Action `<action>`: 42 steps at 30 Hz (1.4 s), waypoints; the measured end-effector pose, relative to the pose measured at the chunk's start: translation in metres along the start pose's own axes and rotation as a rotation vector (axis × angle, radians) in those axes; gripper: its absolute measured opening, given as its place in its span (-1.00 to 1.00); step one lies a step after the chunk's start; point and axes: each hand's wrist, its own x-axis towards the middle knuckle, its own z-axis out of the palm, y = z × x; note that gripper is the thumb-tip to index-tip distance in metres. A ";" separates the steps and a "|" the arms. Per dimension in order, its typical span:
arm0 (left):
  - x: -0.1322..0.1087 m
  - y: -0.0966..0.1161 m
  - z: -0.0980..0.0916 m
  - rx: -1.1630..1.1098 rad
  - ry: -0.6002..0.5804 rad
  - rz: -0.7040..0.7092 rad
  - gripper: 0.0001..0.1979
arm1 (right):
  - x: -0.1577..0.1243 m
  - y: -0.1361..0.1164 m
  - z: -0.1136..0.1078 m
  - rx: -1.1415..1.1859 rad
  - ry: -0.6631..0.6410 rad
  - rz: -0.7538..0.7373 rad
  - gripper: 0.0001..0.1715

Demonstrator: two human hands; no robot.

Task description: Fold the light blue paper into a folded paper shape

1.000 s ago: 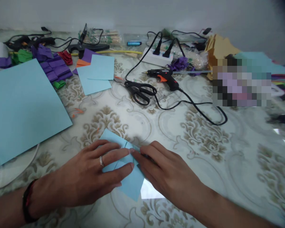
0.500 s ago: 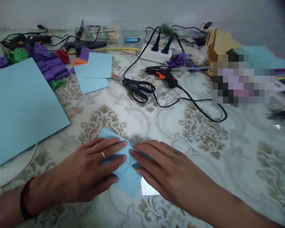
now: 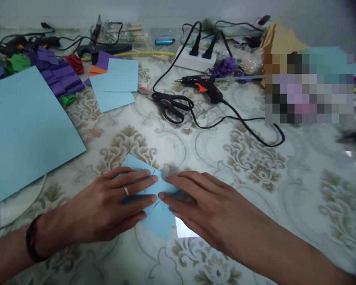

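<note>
A small square of light blue paper, creased and partly folded, lies on the patterned tablecloth in front of me. My left hand, with a ring and a dark bracelet, rests on its left side, fingers stretched out and spread. From the right, my right hand presses its outstretched fingertips on the paper near the middle creases. Both hands are open, and they cover much of the folded piece. Beneath my right hand a bright white patch shows; whether it is paper or a reflection I cannot tell.
A large light blue sheet lies at left. Farther back are small blue squares, black scissors and a glue gun with a looping cord. A white power strip, purple folded papers and yellow paper line the back.
My right fingertips have shifted slightly left over the paper's middle, and the creased flaps there lie a little differently. The whole view has tilted slightly.
</note>
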 end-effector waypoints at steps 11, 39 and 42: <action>0.003 0.001 -0.001 0.005 0.012 -0.012 -0.67 | 0.000 0.000 -0.001 0.007 0.006 0.007 -0.69; 0.007 0.004 0.000 0.105 -0.129 -0.054 -0.70 | 0.007 -0.004 0.010 -0.157 0.054 0.098 -0.64; 0.007 0.004 -0.001 0.114 -0.126 -0.054 -0.70 | 0.005 -0.005 0.004 -0.165 0.043 0.113 -0.73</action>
